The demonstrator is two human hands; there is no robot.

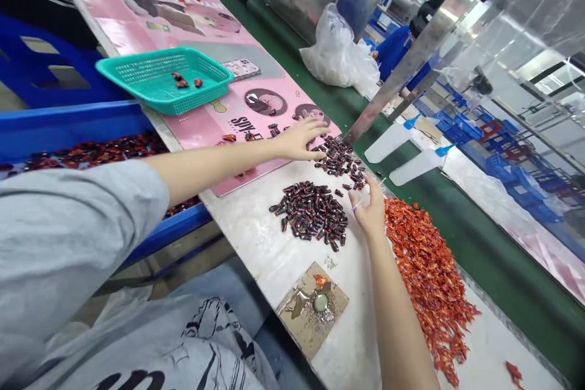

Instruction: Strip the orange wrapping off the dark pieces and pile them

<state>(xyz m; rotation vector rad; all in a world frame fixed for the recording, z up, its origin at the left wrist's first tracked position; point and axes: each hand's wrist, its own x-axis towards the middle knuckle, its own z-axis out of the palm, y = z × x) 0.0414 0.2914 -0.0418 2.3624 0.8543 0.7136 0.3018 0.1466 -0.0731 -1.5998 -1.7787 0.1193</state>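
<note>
My left hand (304, 139) reaches over the far side of a small heap of dark, glossy pieces with red ends (336, 157). Its fingers are spread and the fingertips are at the heap's edge. On the near right of the same heap is my right hand (369, 207), thumb and fingers apart, with a thin purple band on one digit. I see nothing held in either hand. A second, larger pile of the dark pieces (313, 213) lies closer to me on the white tabletop (247, 219). Beside my right forearm spreads a long pile of orange-red pieces (425, 280).
A teal basket (201, 96) with a few red-black pieces stands on a pink printed sheet (219, 116), near a phone (242, 68). A blue bin (68, 125) sits left. A wet cardboard square (299, 329) lies nearest me. White bottles (418, 166) and a metal post (388, 97) are beyond.
</note>
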